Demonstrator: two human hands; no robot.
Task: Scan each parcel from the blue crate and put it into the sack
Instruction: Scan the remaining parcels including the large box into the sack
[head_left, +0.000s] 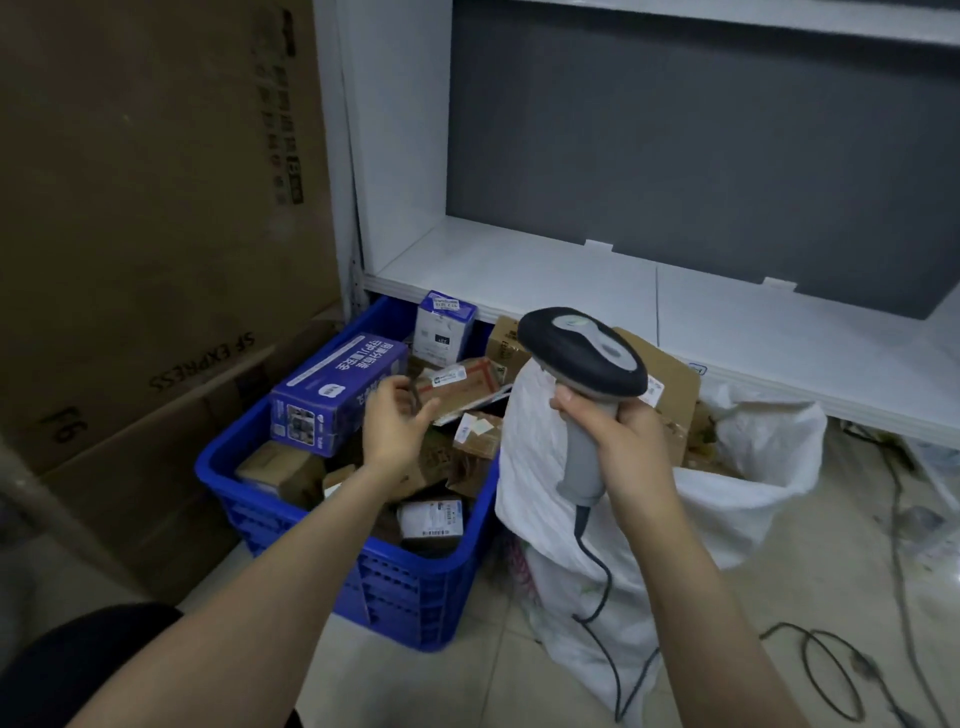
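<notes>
Left hand is out over the blue crate, just left of centre frame. Its fingers are spread and loosely curved, and it holds nothing. The fingertips sit right at the left edge of a flat brown parcel with a red-bordered label, lying on top of the pile. Whether they touch it, I cannot tell.

Just to the left of that hand a purple box leans on the crate's heap. Above it, toward the back of the crate, a white and blue box stands upright. Lower down, right of the left forearm, a small labelled parcel lies deep in the crate, barcode facing up.

Over to the right hand, right of centre: it is wrapped firmly round the grey handle of the scanner. The black head rises above the fist, and the cable drops away below.

The white sack stands directly behind that hand, pressed against the crate's right side with its mouth open. Cardboard parcels show inside it, just behind the scanner head.

A white shelf runs across the upper half. A big brown carton fills the upper left.
</notes>
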